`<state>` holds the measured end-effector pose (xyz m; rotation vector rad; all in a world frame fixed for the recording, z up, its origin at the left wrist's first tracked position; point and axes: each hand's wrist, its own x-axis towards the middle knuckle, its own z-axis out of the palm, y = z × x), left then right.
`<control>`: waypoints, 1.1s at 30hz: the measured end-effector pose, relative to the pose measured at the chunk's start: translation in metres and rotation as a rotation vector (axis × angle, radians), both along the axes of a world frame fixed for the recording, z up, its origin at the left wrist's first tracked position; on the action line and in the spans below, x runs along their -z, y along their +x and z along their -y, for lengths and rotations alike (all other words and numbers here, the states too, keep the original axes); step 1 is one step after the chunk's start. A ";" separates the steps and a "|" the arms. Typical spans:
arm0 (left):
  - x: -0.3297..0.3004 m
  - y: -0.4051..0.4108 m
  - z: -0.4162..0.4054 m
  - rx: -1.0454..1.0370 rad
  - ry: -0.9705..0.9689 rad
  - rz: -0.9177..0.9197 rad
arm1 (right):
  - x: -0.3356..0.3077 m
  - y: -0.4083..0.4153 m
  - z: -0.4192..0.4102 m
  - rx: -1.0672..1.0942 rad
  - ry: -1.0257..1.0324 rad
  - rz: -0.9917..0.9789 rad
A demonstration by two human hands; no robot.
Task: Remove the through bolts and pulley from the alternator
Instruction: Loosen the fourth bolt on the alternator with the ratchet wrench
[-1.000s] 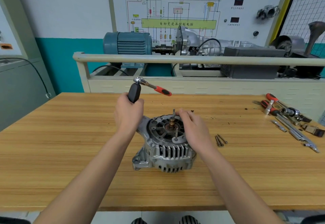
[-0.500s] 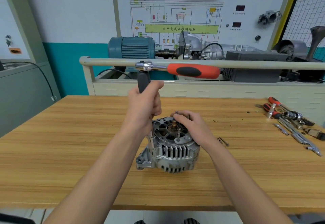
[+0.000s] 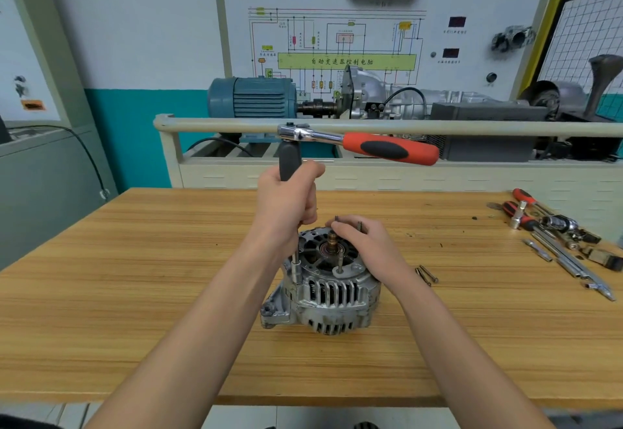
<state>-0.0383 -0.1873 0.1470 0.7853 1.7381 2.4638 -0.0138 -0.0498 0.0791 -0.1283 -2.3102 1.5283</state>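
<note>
The alternator sat on the wooden worktop, shaft end up, right under both hands. The left hand was wrapped tight around the black grip of a long extension bar, which stood upright with its socket end down on the alternator's left rim, just below that hand. Above the fist, the ratchet stuck out to the right, its red-and-black handle hanging level over the right hand. The right hand lay across the far right of the housing, fingers curled over the top edge and holding it. Just off its fingertips rose the central shaft, and a thin through bolt stood proud of the housing close by the thumb side. Two loose bolts lay on the worktop just right of the right wrist. Farther right, well apart, a scatter of tools rested near the worktop's edge.
</note>
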 end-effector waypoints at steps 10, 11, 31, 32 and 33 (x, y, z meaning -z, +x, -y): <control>0.003 0.001 0.003 0.134 -0.040 -0.043 | 0.004 -0.004 -0.002 0.002 0.011 -0.036; 0.004 0.002 0.003 0.169 -0.050 -0.054 | 0.005 -0.004 -0.002 0.005 0.014 -0.042; 0.010 0.002 0.003 0.136 -0.001 -0.026 | -0.063 0.064 0.023 -0.483 0.030 -0.691; 0.010 0.003 0.002 0.113 -0.004 -0.030 | -0.073 0.071 0.034 -0.518 0.036 -0.757; 0.010 0.004 0.001 0.101 -0.011 -0.041 | -0.080 0.076 0.042 -0.518 -0.014 -0.811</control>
